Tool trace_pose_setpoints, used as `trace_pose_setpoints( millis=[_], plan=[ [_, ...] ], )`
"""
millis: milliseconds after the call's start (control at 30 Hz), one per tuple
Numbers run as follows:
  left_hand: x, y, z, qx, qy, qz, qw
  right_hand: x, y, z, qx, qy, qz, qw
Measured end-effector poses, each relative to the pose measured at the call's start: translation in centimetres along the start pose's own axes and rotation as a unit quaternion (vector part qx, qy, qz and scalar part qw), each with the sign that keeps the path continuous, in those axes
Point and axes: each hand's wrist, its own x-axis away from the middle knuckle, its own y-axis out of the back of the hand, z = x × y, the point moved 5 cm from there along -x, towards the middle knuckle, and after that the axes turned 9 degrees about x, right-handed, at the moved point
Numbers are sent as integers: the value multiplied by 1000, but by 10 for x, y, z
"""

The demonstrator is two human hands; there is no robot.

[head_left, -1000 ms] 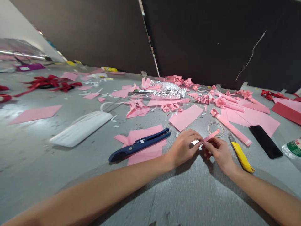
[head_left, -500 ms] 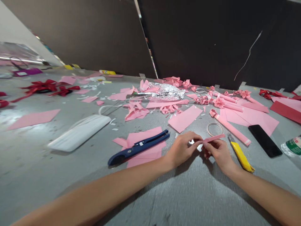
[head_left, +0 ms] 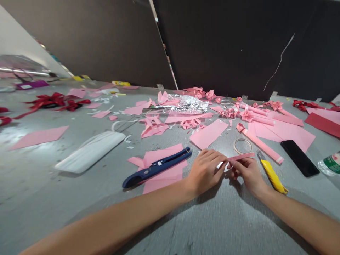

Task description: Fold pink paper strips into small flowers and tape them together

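A narrow strip of pink paper [head_left: 242, 156] is pinched between my two hands above the grey surface. My left hand [head_left: 208, 169] is closed on its left end, with the fingertips meeting those of the other hand. My right hand [head_left: 245, 173] grips the strip from below, thumb and fingers pressed together, and its far end sticks out to the right. Just behind lies a roll of tape [head_left: 242, 146]. A yellow box cutter [head_left: 273, 176] rests to the right of my right hand. Left of my left hand, a dark blue stapler [head_left: 156, 168] lies on pink paper sheets [head_left: 162, 182].
A white face mask [head_left: 90, 151] lies at left, red ribbon bows [head_left: 50, 101] behind it. Crumpled foil [head_left: 190, 103] and folded pink paper flowers [head_left: 247, 115] spread along the black panel [head_left: 239, 49]. A black phone [head_left: 299, 158] and a bottle [head_left: 330, 164] are at right.
My left hand has rolled over so its back faces up more, with its fingers lying closer together. The strip stays between both hands, and my right hand has barely moved.
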Motion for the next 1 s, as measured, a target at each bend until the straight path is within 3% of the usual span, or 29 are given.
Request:
trace_pose_setpoints(
  millis=[400, 1000],
  plan=[
    [0, -3, 11, 62, 69, 1, 996, 1, -1, 5, 37, 11, -1, 999],
    [0, -5, 14, 83, 100, 19, 991, 0, -1, 4, 35, 11, 3, 999]
  ],
)
